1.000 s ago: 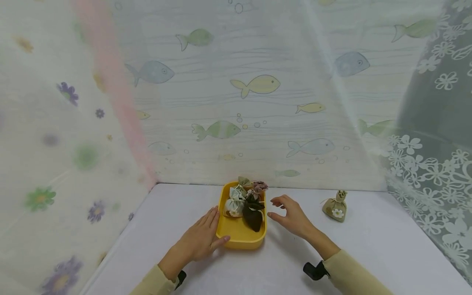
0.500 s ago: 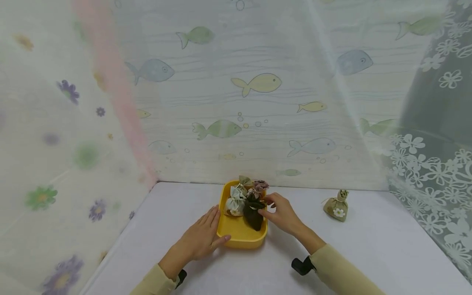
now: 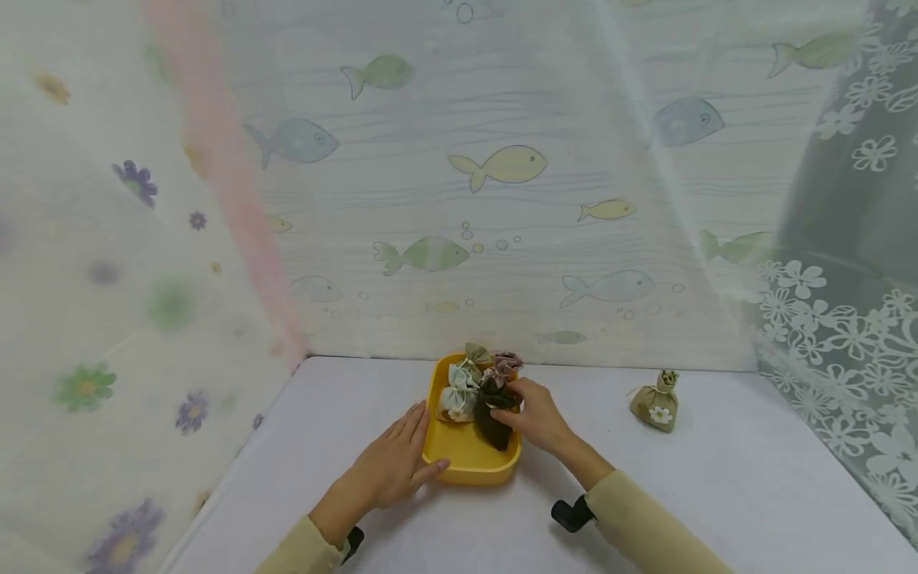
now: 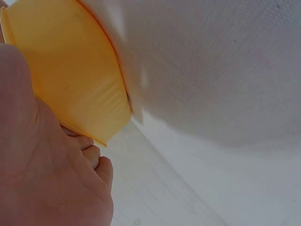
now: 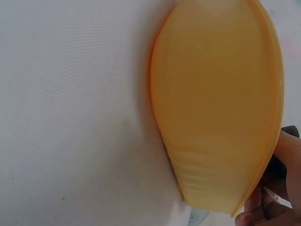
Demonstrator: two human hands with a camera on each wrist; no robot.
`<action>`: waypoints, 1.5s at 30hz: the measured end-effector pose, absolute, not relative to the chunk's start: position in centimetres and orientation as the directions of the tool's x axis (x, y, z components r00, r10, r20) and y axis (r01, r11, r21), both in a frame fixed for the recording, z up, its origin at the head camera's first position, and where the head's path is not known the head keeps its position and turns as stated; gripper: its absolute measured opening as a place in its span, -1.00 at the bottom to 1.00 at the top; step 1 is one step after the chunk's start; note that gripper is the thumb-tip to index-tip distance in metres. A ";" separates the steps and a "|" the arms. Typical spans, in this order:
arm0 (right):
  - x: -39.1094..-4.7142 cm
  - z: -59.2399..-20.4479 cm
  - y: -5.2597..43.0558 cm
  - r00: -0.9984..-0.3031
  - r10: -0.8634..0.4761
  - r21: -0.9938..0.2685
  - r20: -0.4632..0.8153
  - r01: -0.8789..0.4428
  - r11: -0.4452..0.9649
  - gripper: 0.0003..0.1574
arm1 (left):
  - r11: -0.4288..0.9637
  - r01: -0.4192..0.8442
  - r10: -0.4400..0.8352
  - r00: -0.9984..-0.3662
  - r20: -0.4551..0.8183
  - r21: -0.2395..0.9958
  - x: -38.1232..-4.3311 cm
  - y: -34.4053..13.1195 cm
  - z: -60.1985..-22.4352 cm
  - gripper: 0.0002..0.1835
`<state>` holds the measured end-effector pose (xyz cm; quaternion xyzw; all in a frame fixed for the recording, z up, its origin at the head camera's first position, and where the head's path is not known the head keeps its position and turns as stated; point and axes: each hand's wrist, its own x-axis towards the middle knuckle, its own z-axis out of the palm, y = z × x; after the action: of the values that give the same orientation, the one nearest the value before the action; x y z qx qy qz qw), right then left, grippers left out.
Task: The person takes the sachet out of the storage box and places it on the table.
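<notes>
The white tabletop (image 3: 717, 478) carries a yellow tray (image 3: 473, 478), smooth, thin-walled, probably light plastic that would skid if nudged. The left hand (image 3: 394, 454) lies along its left side, fingers straight, thumb at the near corner — a sensible brace. The right hand (image 3: 538, 414) reaches over the right rim, thumb and fingers drawn narrow, pinching the dark pouch (image 3: 493, 430) near its gathered top; from the right wrist view the tray wall covers much of that grip, so I can't swear how firm it is.

The dark pouch lies in the tray, against the right wall. I'd judge it soft, light and unbreakable, with cloth that won't slip — the tied neck is the place to hold. Beside and behind it sit a pale pouch (image 3: 455, 399), a pink pouch (image 3: 505, 367) and a green pouch (image 3: 475, 359). An olive pouch (image 3: 654, 406) stands apart on the right, bearing a small white flower (image 3: 661, 414).
</notes>
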<state>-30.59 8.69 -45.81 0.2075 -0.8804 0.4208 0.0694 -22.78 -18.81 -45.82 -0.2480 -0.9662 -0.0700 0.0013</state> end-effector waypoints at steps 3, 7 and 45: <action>-30.8 -45.7 8.5 -0.908 -0.302 -0.706 0.290 -0.416 0.573 -0.61 | 0.868 0.480 0.479 -0.877 0.042 0.128 -22.9 -18.9 -45.9 0.02; -31.2 -45.8 8.2 -0.906 -0.308 -0.701 0.292 -0.422 0.576 -0.67 | 0.870 0.477 0.476 -0.879 0.037 0.126 -23.1 -18.9 -45.5 0.01; -30.1 -40.0 10.2 -0.855 -0.312 -0.681 0.414 -0.518 0.518 -0.69 | 0.861 0.499 0.498 -0.866 0.034 0.101 -25.0 -19.5 -45.2 0.01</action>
<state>-30.12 10.23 -39.98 0.2406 -0.8627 0.4282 0.1206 -24.97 -19.51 -45.15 -0.2583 -0.9646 -0.0531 0.0034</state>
